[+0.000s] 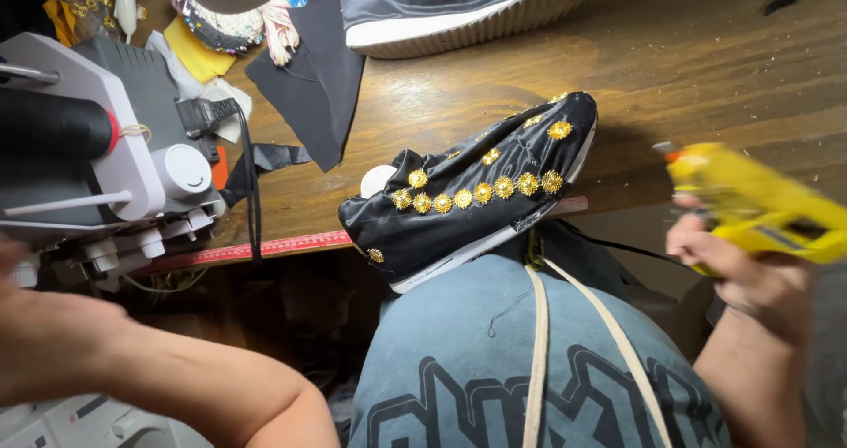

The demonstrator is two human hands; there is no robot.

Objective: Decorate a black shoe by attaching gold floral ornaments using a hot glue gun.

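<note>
Shoe, black satin with a white sole, lay tilted on our knee at the near edge of the wooden table, toe toward the left; a row of small gold flower studs ran along its side, with a few more scattered higher up and one low near the toe. Our right hand was clamped around the grip of a yellow glue gun, held to the right of the shoe and apart from it, nozzle pointing left; the gun was blurred. Our left hand sat at the far left edge of the view, mostly cut off; we could not tell whether its fingers were apart or together, and only the forearm showed clearly. A cream strap hung down over the grey-blue printed shirt below the shoe. A grey and white sewing machine stood at the left on the table; a red ruler lay along the table edge; a piece of black cloth lay behind; a second black shoe rested at the top.
</note>
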